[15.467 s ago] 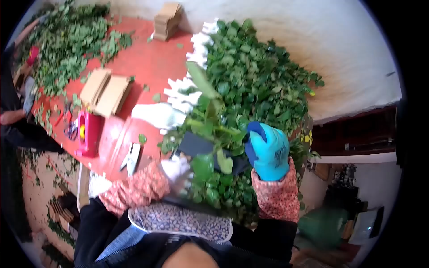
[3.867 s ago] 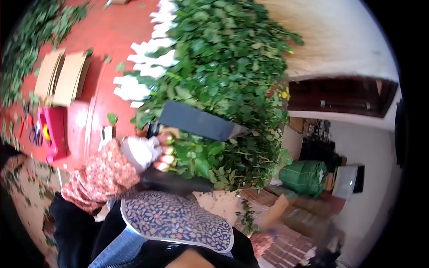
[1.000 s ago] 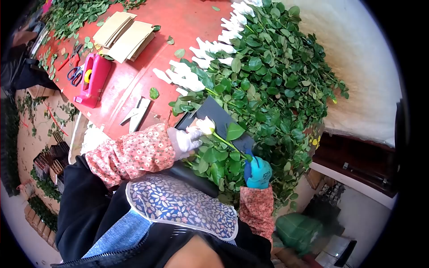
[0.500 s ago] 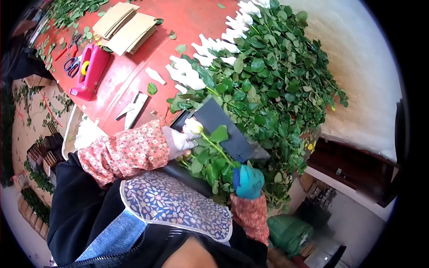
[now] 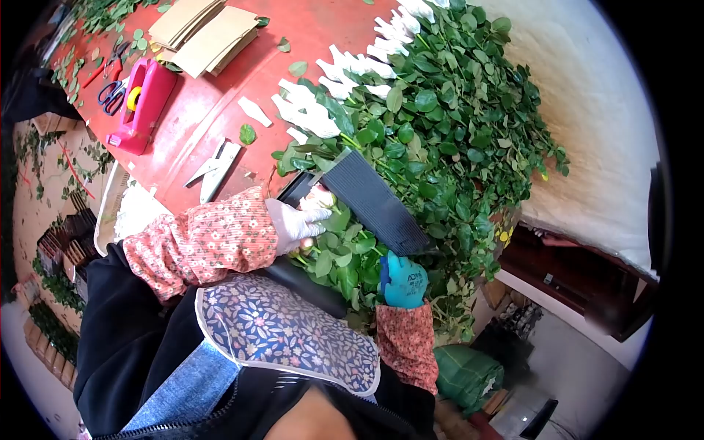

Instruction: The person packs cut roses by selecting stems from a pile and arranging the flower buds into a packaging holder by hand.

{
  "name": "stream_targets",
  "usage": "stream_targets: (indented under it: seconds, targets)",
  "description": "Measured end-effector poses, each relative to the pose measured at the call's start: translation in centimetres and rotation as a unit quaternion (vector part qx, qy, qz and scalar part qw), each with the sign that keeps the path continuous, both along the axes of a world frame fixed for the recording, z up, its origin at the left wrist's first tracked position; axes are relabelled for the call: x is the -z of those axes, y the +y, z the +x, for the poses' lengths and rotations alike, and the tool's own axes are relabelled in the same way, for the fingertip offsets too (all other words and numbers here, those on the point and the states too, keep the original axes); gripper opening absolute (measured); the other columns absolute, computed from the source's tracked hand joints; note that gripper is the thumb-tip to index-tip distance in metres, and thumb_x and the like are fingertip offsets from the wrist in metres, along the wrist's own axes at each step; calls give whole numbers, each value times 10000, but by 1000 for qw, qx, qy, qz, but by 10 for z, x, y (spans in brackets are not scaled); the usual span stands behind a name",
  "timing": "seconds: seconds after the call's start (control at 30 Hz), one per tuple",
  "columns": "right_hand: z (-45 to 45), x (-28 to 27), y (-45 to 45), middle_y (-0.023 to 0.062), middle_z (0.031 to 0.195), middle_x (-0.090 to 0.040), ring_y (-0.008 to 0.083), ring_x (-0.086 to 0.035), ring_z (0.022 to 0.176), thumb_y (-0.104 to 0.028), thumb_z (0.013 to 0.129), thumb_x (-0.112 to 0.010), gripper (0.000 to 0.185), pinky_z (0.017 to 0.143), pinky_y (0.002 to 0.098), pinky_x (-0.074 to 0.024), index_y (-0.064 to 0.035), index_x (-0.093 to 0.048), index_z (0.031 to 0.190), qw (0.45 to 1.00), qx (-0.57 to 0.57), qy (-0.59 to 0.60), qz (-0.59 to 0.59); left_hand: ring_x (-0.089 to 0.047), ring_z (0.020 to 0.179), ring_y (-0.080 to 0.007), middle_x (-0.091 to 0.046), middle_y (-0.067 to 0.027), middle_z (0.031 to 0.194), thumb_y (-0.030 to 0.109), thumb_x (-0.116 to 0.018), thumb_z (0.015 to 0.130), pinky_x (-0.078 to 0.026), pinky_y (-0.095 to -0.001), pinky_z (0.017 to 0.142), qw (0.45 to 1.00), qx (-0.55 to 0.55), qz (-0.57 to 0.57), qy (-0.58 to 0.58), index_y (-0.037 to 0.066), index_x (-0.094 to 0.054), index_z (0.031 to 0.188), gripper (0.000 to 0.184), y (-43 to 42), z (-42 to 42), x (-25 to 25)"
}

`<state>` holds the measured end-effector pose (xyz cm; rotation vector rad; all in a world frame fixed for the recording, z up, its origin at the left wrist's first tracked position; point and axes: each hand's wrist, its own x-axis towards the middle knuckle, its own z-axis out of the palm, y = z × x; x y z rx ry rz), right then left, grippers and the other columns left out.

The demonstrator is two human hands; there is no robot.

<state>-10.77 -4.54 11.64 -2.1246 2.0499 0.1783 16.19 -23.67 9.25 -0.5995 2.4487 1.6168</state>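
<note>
My left hand (image 5: 297, 224), in a white glove, lies over pale rose heads (image 5: 320, 196) with its fingers stretched out across the leaves. Those roses rest in a black ribbed trough (image 5: 375, 207) close to my body, and their leafy stems (image 5: 345, 257) run down to the right. At the stem end is my right hand (image 5: 404, 282) in a blue glove, its fingers closed around rose stems. The part of the stems inside that fist is hidden. Beside the trough, many roses (image 5: 312, 117) with white sleeves over their heads lie in a dense green pile.
On the red table (image 5: 205, 110) lie white-handled scissors (image 5: 216, 171), a loose white sleeve (image 5: 254, 111), a pink tape dispenser (image 5: 143, 110), dark-handled scissors (image 5: 112, 97) and stacked cardboard pieces (image 5: 205, 40). A green sack (image 5: 469, 375) stands at lower right.
The rose between my hands has gone down among the stems in the trough. My right hand has shifted slightly up and left; the left still lies over the rose heads.
</note>
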Motion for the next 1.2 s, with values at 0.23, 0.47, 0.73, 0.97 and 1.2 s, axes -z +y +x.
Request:
stream_targets:
  seconds: [0.23, 0.47, 0.73, 0.97, 1.2]
  targets:
    - [-2, 12, -3, 193, 986, -632, 366, -613, 787, -189, 832, -633, 357, 649, 468, -486, -89, -593, 1172, 981, 101, 31, 160, -659, 892, -241, -451, -49, 1423, 182, -575, 860, -559, -348, 726, 953, 34, -236, 186, 85, -556, 1264, 416, 1, 5, 35]
    - [11, -42, -25, 182, 1008, -630, 353, -615, 861, -275, 876, -579, 293, 705, 484, -482, -69, -600, 1083, 986, 77, 25, 146, -426, 1098, -288, -429, -151, 1232, 224, -576, 910, -403, -331, 843, 958, -15, 284, 28, 78, -547, 1158, 288, -22, -15, 60]
    - [82, -30, -73, 70, 593, -600, 253, -593, 511, -207, 844, -587, 326, 474, 407, -450, -18, -599, 1109, 995, -52, -89, 6, -630, 820, -259, -623, -90, 899, 281, -517, 961, -511, -375, 698, 936, -151, 306, 83, 136, -633, 919, 190, -17, -20, 50]
    - [93, 37, -75, 61, 638, -635, 261, -628, 555, -188, 901, -508, 178, 422, 428, -453, -81, -619, 990, 997, 10, 18, 71, -638, 793, -223, -634, -88, 894, 48, -584, 877, -522, -314, 733, 967, -224, -95, 81, 19, -634, 1065, 197, -27, 61, 50]
    - [89, 38, -70, 42, 638, -625, 240, -618, 548, -179, 886, -523, 203, 444, 408, -461, -78, -616, 1035, 1000, -4, 9, 16, -606, 645, -222, -567, -30, 742, 186, -711, 773, -487, -336, 551, 917, -38, -325, 228, 141, -668, 980, 216, -20, -5, 19]
